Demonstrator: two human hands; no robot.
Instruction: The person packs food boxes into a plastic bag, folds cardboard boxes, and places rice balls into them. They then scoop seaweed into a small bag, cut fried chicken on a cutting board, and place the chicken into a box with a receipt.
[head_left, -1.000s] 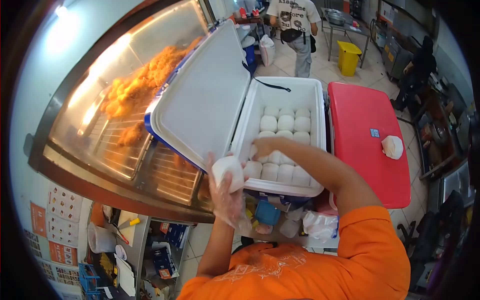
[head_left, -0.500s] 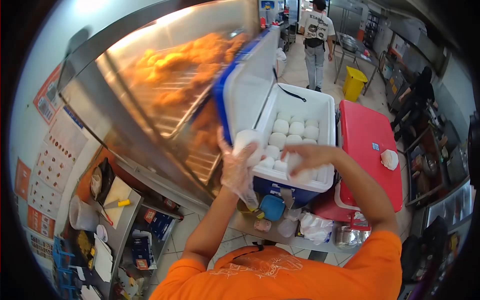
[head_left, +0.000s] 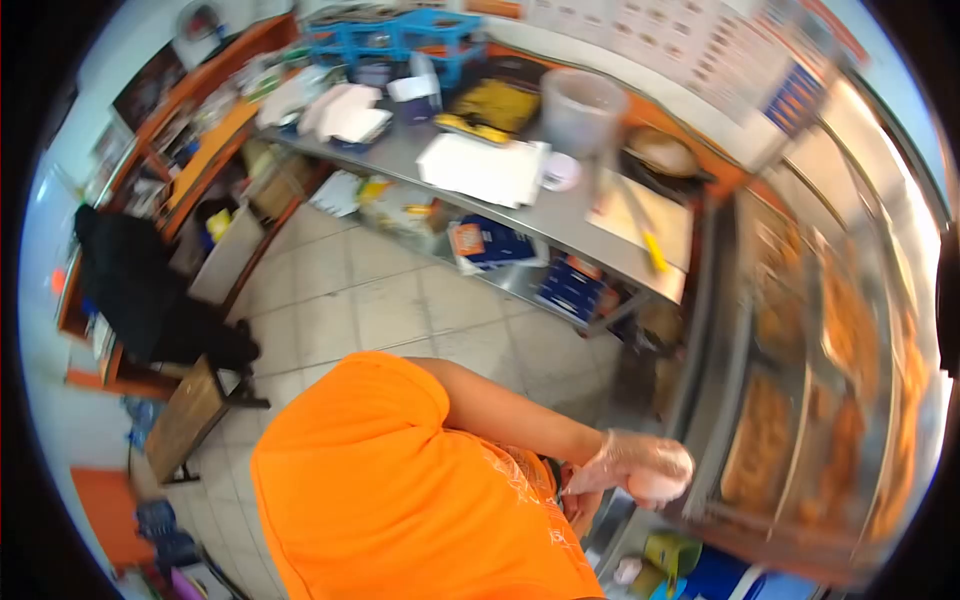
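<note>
Nearby — gloved hand (head_left: 628, 462), display-case edge (head_left: 722, 400)

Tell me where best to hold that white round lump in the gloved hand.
Cup the white round lump over its top with spread fingers, as the gloved left hand does: it looks rounded all over, with no handle or edge to pinch.

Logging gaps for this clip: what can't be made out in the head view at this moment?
- Right hand: out of view, hidden behind the orange shirt.
- Left hand: gloved, blurred; it seems to hold a pale round item, identity unclear.
- Food in the display case: smeared by motion blur.
- Wall posters: text too blurred to read.
</note>
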